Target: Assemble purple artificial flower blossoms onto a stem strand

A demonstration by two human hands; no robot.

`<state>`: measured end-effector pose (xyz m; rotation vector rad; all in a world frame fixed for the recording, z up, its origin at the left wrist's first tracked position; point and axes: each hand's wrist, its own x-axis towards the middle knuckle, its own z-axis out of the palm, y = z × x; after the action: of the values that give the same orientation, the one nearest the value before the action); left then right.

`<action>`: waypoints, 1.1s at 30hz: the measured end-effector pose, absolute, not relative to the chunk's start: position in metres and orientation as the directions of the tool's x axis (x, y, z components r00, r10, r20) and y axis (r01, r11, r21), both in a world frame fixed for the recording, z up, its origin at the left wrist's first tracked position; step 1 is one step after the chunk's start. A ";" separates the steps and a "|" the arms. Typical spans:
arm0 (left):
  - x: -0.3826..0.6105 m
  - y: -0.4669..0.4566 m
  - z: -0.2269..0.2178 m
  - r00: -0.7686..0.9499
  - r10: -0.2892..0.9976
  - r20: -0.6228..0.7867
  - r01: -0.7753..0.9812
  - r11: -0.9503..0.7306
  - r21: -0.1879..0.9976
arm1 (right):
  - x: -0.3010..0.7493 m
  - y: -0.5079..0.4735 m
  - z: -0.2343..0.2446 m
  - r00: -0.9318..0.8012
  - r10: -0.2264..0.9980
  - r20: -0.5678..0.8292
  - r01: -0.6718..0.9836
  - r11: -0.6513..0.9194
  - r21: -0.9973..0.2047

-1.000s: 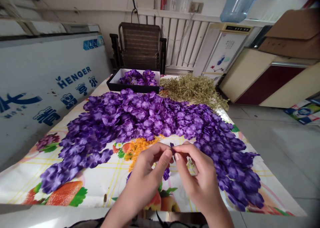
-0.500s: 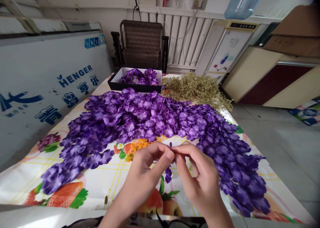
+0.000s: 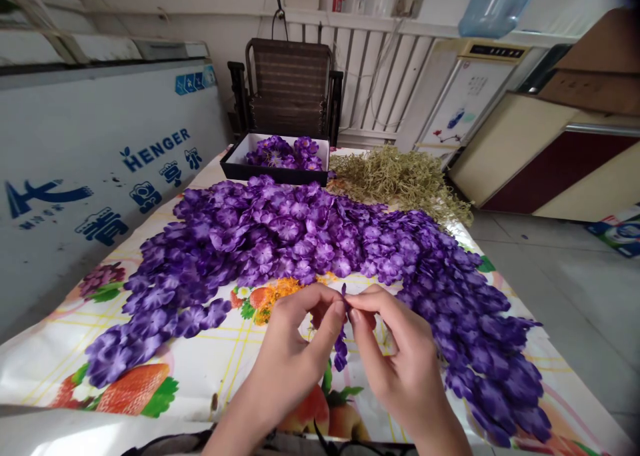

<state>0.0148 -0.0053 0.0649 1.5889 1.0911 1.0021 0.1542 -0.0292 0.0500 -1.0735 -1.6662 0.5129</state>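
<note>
Between the two hands, above the near part of the surface (image 3: 200, 359), sits a small purple petal piece (image 3: 344, 288), its tip poking up past the fingers. The left hand (image 3: 297, 339) and right hand (image 3: 397, 346) both pinch it, thumb against forefinger, fingertips nearly meeting. More purple petals (image 3: 341, 353) show just below; whether they join the held piece, I cannot tell. Beyond the left hand lies a small orange clump (image 3: 277, 293), and behind it a broad heap of purple blossoms (image 3: 290, 229) curves down both sides. Past the heap stand a dark-sided box (image 3: 273, 174) holding more blossoms and, to its right, a dry olive-green tangle (image 3: 393, 173). A brown chair (image 3: 293, 76) stands behind the box.
</note>
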 end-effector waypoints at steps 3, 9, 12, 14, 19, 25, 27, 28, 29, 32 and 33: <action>0.017 -0.004 0.068 0.260 0.948 0.183 0.286 -0.257 0.923 | 0.156 -0.029 0.050 -0.073 0.859 0.506 0.427 0.486 -0.763; 0.018 -0.003 0.069 0.265 0.931 0.249 0.314 -0.328 0.891 | 0.155 -0.030 0.051 -0.036 0.953 0.300 0.305 0.297 -0.905; 0.019 -0.005 0.068 0.283 0.930 0.236 0.315 -0.323 0.893 | 0.153 -0.029 0.052 0.063 0.957 0.285 0.284 0.256 -0.924; 0.020 -0.005 0.068 0.278 0.934 0.226 0.333 -0.314 0.889 | 0.154 -0.027 0.052 0.148 0.949 0.278 0.277 0.230 -0.933; 0.014 -0.004 0.072 0.214 0.971 0.109 0.465 -0.200 0.863 | 0.161 -0.021 0.049 0.375 0.905 0.200 0.221 0.123 -0.968; 0.010 -0.002 0.063 0.231 0.946 -0.229 0.901 -0.120 0.417 | 0.166 -0.016 0.040 0.466 0.884 0.019 0.016 0.014 -1.000; 0.013 -0.001 0.058 0.223 0.941 -0.255 0.953 -0.157 0.258 | 0.166 -0.015 0.040 0.460 0.888 0.016 0.021 0.008 -1.000; 0.015 -0.001 0.057 0.231 0.939 -0.255 0.957 -0.173 0.231 | 0.166 -0.015 0.040 0.448 0.894 0.034 0.047 0.014 -0.999; 0.018 -0.001 0.056 0.242 0.937 -0.250 0.955 -0.185 0.230 | 0.166 -0.015 0.041 0.426 0.903 0.062 0.086 0.028 -0.996; 0.024 -0.004 0.058 0.299 0.928 -0.221 0.916 -0.214 0.339 | 0.166 -0.017 0.044 0.314 0.931 0.187 0.245 0.111 -0.963; 0.025 -0.005 0.060 0.334 0.926 -0.178 0.860 -0.222 0.459 | 0.165 -0.018 0.045 0.272 0.933 0.235 0.306 0.148 -0.940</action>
<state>0.0252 -0.0054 0.0600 2.1250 1.5648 0.1812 0.1653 -0.0182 0.0449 -1.3901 -1.2578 0.6872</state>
